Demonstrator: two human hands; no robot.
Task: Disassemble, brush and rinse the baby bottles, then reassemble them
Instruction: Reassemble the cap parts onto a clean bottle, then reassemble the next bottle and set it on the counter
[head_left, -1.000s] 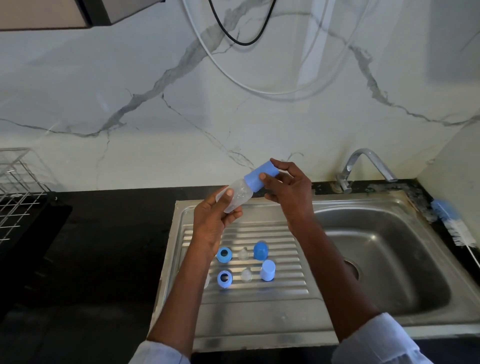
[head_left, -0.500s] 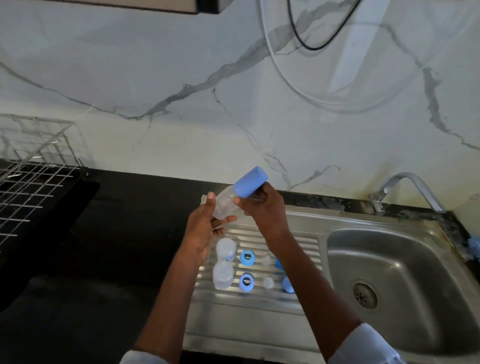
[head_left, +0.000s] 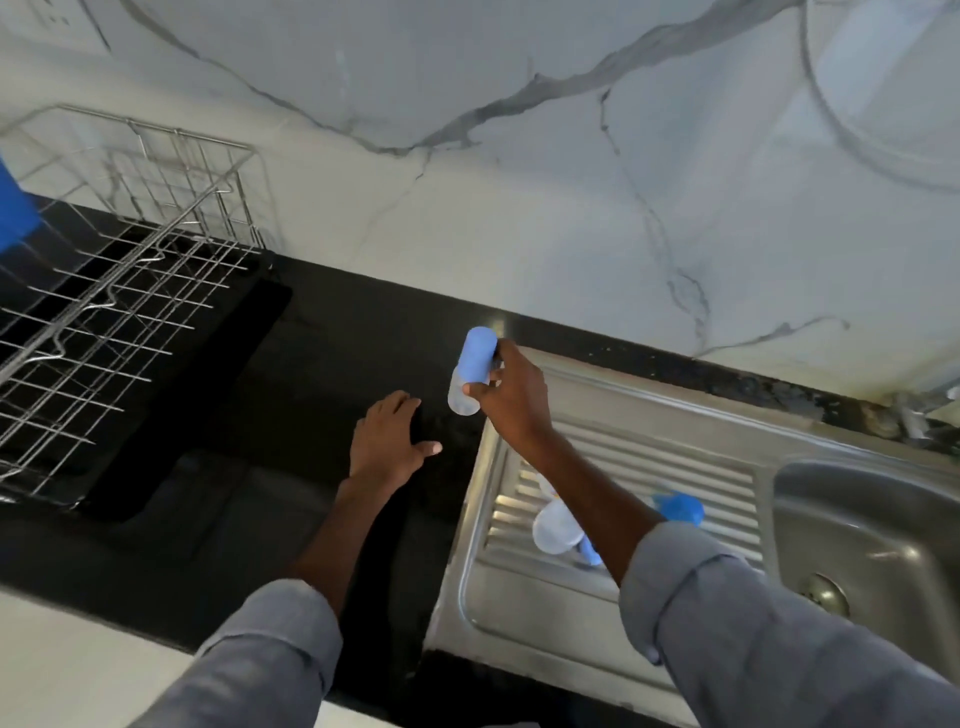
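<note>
Kitchen: steel sink (head_left: 862, 519), dish rack (head_left: 119, 291) (marble wall behind)

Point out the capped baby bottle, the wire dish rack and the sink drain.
capped baby bottle (head_left: 475, 358): head view, on its blue cap.
wire dish rack (head_left: 111, 306): head view, on its wire floor.
sink drain (head_left: 826, 593): head view, on the metal strainer.

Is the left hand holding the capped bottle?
No; the right hand alone grips the capped bottle, while the left hand is spread open, empty.
</note>
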